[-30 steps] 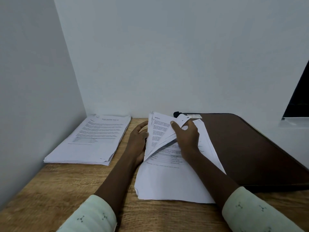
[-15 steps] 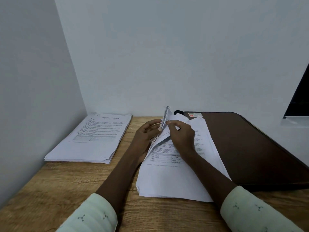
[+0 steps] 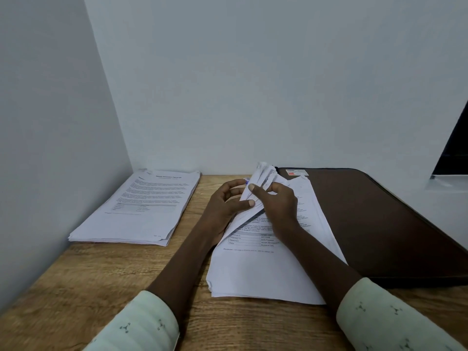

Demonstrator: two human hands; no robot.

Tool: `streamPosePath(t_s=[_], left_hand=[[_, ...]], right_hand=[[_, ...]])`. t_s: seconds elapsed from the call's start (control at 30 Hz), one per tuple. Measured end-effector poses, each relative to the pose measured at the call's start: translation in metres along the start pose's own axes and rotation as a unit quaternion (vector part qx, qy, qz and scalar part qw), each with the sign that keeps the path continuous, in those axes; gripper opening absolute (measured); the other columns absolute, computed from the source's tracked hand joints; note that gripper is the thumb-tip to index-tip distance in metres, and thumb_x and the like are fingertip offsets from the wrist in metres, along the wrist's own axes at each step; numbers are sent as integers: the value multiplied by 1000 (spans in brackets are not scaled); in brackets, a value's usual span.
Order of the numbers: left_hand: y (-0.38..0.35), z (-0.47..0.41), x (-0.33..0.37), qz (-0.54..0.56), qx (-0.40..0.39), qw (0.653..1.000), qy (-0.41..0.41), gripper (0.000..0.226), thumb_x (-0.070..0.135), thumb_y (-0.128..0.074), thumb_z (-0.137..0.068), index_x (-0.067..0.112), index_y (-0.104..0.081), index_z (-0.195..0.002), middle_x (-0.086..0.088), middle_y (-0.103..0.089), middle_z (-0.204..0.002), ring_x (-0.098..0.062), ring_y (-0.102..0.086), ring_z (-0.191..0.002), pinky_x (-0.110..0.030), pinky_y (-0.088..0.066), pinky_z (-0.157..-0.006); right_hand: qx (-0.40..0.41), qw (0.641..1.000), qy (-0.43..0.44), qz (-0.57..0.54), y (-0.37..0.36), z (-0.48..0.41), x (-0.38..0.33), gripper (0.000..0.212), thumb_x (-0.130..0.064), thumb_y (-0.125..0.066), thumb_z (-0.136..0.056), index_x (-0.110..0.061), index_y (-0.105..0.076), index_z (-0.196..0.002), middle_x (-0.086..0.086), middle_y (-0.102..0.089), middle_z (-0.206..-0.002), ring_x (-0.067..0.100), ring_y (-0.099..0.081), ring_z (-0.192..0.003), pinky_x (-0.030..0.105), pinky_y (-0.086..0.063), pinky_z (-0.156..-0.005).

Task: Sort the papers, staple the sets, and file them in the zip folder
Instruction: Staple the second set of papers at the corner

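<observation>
Both hands gripped one bunch of sheets (image 3: pixel 262 178). The left hand (image 3: pixel 224 202) curled round their left edge, with the thumb pressed on the near face and the fingers behind. The right hand (image 3: pixel 277 205) pinched them from the other side, thumb forward against the paper. The sheets stood bent up and fanned between the two hands. Their far corners rose above the fingertips, and their lower ends ran down into the pile (image 3: pixel 266 272) beneath.

That pile lay flat directly under the grip and reached back toward the person. Its top page carried printed text and a small grid of rows, partly covered by the right wrist, and its near edges were uneven. The pile's right side lay over the left part of the brown folder (image 3: pixel 379 224). The folder rested flat just right of the grip and stretched well off to the right. A small label (image 3: pixel 295 171) sat at the folder's far left corner, just beyond the raised sheets. Whether the folder's zip was open could not be told.

Well left of the grip, apart from the pile, a stack (image 3: pixel 141 211) of printed pages lay in the corner against the wall (image 3: pixel 63 148). Wooden table (image 3: pixel 106 287) showed between that stack and the left forearm. Pale sleeves (image 3: pixel 141 323) covered both arms nearest the camera.
</observation>
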State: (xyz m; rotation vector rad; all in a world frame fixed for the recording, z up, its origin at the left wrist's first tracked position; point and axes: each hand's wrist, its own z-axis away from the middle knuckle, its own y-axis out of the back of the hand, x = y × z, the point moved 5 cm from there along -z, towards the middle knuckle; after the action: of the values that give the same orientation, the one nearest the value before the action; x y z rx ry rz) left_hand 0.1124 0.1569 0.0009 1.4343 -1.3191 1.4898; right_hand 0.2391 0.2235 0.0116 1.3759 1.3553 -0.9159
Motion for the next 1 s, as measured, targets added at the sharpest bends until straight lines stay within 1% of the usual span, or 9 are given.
streamPosePath(t_s=[0.07,0.13,0.33,0.5,0.6,0.77,0.87,0.93,1.0], left_hand=[[3,-1,-1,-2,12,1000,5,51,-1,-78,-78,23,-62,-120,-12,-66,-120,-27,-71,-97,-37,-60,-76],[6,-2,-3,-1,28,1000,13,49,3,-75,-82,21,-58,-125,-14,-69,-117,-31,-72,-96,-42,-60,-78],[14,-2,-5,22,86,996,24,36,-1,-52,-97,15,-55,-129,-8,-76,-102,-25,-74,-84,-32,-58,-62],[21,-3,-5,9,111,994,21,42,-9,-44,-95,14,-55,-129,-4,-74,-104,-14,-75,-74,-24,-55,-54],[21,-3,-6,15,108,994,24,43,-10,-44,-94,13,-55,-129,-8,-74,-108,-19,-75,-81,-26,-56,-56],[19,-4,-7,62,81,994,24,41,-6,-49,-93,14,-57,-128,-14,-73,-111,-36,-71,-101,-49,-58,-84],[8,-2,-4,45,41,998,11,35,-3,-59,-91,10,-62,-123,-19,-70,-116,-38,-68,-105,-53,-54,-94],[1,-1,-3,18,14,1000,-1,32,-4,-64,-88,6,-64,-119,-19,-69,-117,-35,-68,-101,-49,-55,-92],[-2,1,-1,9,0,1000,-4,32,-6,-66,-85,2,-64,-116,-17,-70,-113,-32,-69,-94,-43,-58,-83]], right_hand=[[-7,1000,-17,-18,0,0,1,31,-36,-79,-80,-6,-73,-84,3,-75,-81,22,-71,-78,35,-57,-71],[-17,998,-39,-49,-1,0,3,29,-37,-78,-81,-9,-72,-84,3,-75,-85,21,-72,-79,38,-60,-75],[5,996,-40,-80,3,1,0,28,-35,-76,-83,-8,-70,-80,2,-75,-83,20,-72,-81,32,-57,-72],[100,992,-16,-71,19,-1,-4,15,-20,-71,-84,-17,-58,-77,-6,-67,-79,17,-63,-78,29,-50,-75],[110,990,-12,-83,20,0,-4,20,-15,-71,-82,-14,-54,-93,-1,-66,-88,21,-64,-84,30,-50,-77],[80,989,119,-43,15,5,-13,61,-6,-68,-86,-27,-40,-136,-2,-64,-98,10,-63,-80,2,-43,-62],[65,978,192,57,9,7,-16,30,-4,-63,-87,-18,-67,-112,-1,-71,-95,13,-62,-80,7,-45,-70],[49,982,161,85,4,7,-15,15,-10,-62,-90,-11,-76,-95,2,-75,-91,8,-59,-75,2,-40,-67],[25,991,103,76,0,7,-14,22,-27,-63,-94,-11,-78,-90,2,-75,-85,2,-56,-67,-1,-35,-58]])
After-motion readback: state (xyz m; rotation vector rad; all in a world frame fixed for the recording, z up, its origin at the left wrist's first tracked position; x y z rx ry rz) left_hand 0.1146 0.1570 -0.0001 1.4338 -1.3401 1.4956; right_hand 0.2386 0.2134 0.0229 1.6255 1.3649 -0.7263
